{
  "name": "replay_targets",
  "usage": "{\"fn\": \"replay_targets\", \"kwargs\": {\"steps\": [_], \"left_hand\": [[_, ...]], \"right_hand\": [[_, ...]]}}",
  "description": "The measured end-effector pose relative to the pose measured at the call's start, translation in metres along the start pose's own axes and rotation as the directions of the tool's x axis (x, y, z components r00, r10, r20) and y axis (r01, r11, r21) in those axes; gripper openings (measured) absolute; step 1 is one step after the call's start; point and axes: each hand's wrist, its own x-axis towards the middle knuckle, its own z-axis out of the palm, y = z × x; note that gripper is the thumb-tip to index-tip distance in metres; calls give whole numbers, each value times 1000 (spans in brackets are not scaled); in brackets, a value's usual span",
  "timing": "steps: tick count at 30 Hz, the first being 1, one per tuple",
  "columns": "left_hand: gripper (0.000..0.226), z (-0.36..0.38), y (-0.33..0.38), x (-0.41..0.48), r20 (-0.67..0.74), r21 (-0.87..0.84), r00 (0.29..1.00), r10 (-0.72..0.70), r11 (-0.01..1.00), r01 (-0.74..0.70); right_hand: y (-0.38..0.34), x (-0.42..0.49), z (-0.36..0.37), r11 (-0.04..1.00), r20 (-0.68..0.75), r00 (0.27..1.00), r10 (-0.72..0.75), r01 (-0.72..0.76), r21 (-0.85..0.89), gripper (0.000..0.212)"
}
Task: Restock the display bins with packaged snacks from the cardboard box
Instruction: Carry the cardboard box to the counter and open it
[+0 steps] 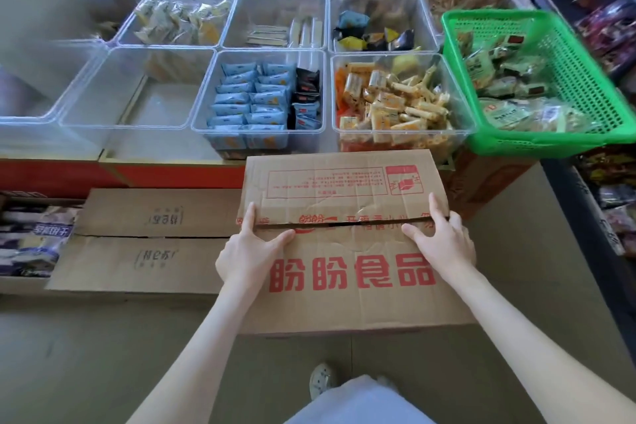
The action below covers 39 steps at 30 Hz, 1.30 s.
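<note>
Our left grip (254, 248) and right grip (444, 241), fingers spread and clamping nothing, press the flap seam (344, 224) of the cardboard box (344, 306) before the display bins (137, 89), apparently to open it.

We count two hands, the left hand (253, 249) and the right hand (444, 241), two closed cardboard boxes, the printed box (344, 306) and the plain box (144, 251), one green basket (585, 55), and, in the nearest row, one empty bin (124, 126) and two filled ones, the blue-packet bin (206, 103) and the orange-snack bin (463, 103).
</note>
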Motion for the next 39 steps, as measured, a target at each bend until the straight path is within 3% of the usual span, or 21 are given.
{"fn": "replay_targets", "kwargs": {"steps": [12,18,21,26,29,31,33,35,37,39], "left_hand": [[95,0,5,58,47,112,997,62,991,-67],[91,8,0,49,90,124,993,82,988,-93],[80,11,5,45,45,256,985,166,951,-172],[60,3,15,35,7,298,882,471,841,-452],[57,-5,16,25,6,246,842,539,815,-524],[57,-10,13,14,-10,225,827,562,807,-546],[50,-16,13,5,-122,217,783,610,786,-579],[52,-30,15,-9,-287,213,727,624,781,-587],[66,-50,19,-26,-359,269,677,642,766,-584],[62,-63,17,-45,-414,248,654,634,769,-589]], "right_hand": [[-23,13,17,988,-65,998,13,-23,-151,79],[-20,11,15,992,2,999,35,-35,-123,80],[-26,6,10,995,12,998,54,-53,-84,82],[-39,-10,-4,992,-161,986,-40,20,-124,89],[-41,-19,-18,997,-215,975,-54,43,-57,90],[-39,-31,-31,992,-280,955,-103,78,-102,78],[-38,-40,-45,985,-342,929,-142,97,-145,59],[-36,-59,-57,976,-400,898,-183,118,-183,54],[-28,-80,-63,961,-449,857,-252,167,-221,50],[-19,-103,-65,948,-487,814,-315,247,-201,42]]}}
